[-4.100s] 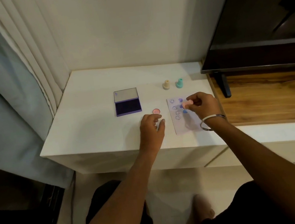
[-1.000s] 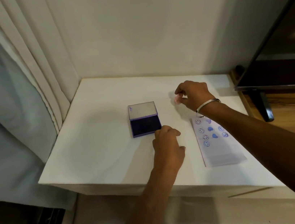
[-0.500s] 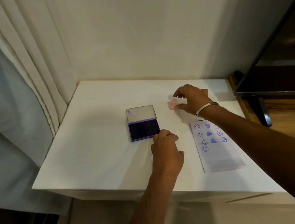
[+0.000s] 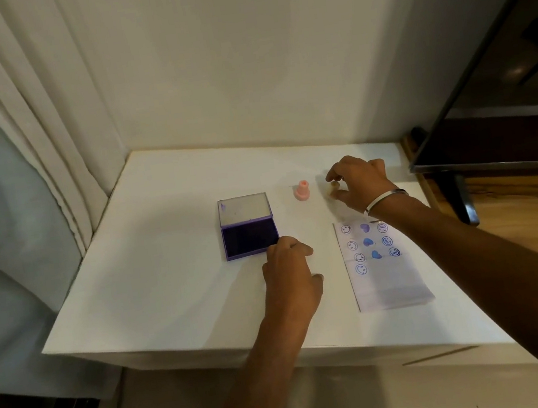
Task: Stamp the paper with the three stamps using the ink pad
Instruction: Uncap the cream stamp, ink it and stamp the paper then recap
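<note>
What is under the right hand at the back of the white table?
Under the right hand, a small beige stamp peeks out between its fingertips on the white table. The hand covers everything else beneath it.

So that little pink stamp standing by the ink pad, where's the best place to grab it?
Probably by the narrow neck at the top of the pink stamp, pinched from above. It stands upright on its wider base, so the neck sticks up free. Nothing crowds it: the ink pad lies to one side and the right hand to the other, both apart from it.
</note>
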